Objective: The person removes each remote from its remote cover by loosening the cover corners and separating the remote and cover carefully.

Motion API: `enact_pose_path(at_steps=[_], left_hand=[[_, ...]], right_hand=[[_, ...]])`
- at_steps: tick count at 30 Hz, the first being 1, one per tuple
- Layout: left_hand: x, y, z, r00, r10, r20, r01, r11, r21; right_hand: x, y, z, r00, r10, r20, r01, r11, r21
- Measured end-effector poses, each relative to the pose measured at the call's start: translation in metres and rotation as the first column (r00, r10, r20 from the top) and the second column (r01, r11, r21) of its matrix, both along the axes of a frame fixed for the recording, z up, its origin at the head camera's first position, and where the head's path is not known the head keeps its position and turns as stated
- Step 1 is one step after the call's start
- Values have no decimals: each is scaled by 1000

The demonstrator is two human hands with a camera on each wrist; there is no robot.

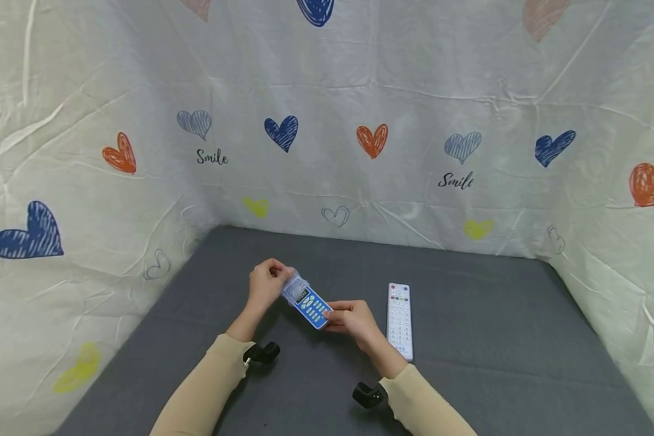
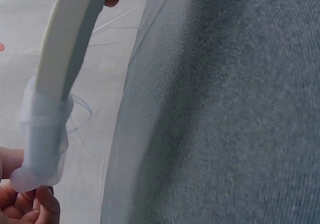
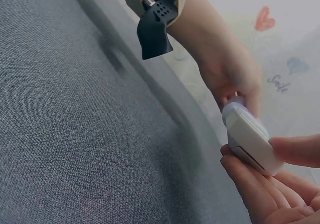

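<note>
Pinching translucent cover [image 1: 294,287], slim blue-faced remote [image 1: 312,307]

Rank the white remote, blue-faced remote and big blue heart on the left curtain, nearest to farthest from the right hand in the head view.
1. Blue-faced remote, held by the right hand.
2. White remote, on the table to that hand's right.
3. Big blue heart, far left on the curtain.
</note>
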State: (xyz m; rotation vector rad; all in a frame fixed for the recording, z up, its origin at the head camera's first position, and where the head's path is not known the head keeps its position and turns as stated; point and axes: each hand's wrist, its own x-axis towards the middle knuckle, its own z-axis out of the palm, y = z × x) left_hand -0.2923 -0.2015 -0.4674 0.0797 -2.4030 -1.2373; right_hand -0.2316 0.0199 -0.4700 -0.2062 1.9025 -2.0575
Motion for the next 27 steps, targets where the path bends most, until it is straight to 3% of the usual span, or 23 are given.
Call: enact_pose_path(at_steps=[6, 10, 15, 18, 22, 25, 27], left_hand=[[-1, -16, 1, 998, 54, -14, -54, 999, -5], [1, -21, 2, 1000, 6, 15, -6, 1000, -23], [5, -24, 0, 995, -42, 92, 36, 997, 65], [4, -24, -1, 982, -128, 138, 101, 977, 186], [3, -26, -2, 950, -255, 181, 188, 929, 320], [4, -28, 0, 934, -300, 194, 218, 909, 355], [4, -30, 1, 934, -304, 188, 224, 908, 354]], right_hand=[[3, 2, 0, 1000, 11, 6, -11, 1000, 24], [4, 4, -1, 1000, 5, 15, -6, 999, 31], [3, 6, -6, 1000, 4, 29, -5, 1000, 18], [1, 6, -7, 999, -12, 42, 12, 1000, 9], [-1, 8, -5, 998, -34, 55, 35, 999, -11], [-3, 10, -4, 997, -40, 64, 42, 999, -25], [-3, 11, -4, 997, -40, 70, 42, 999, -30]])
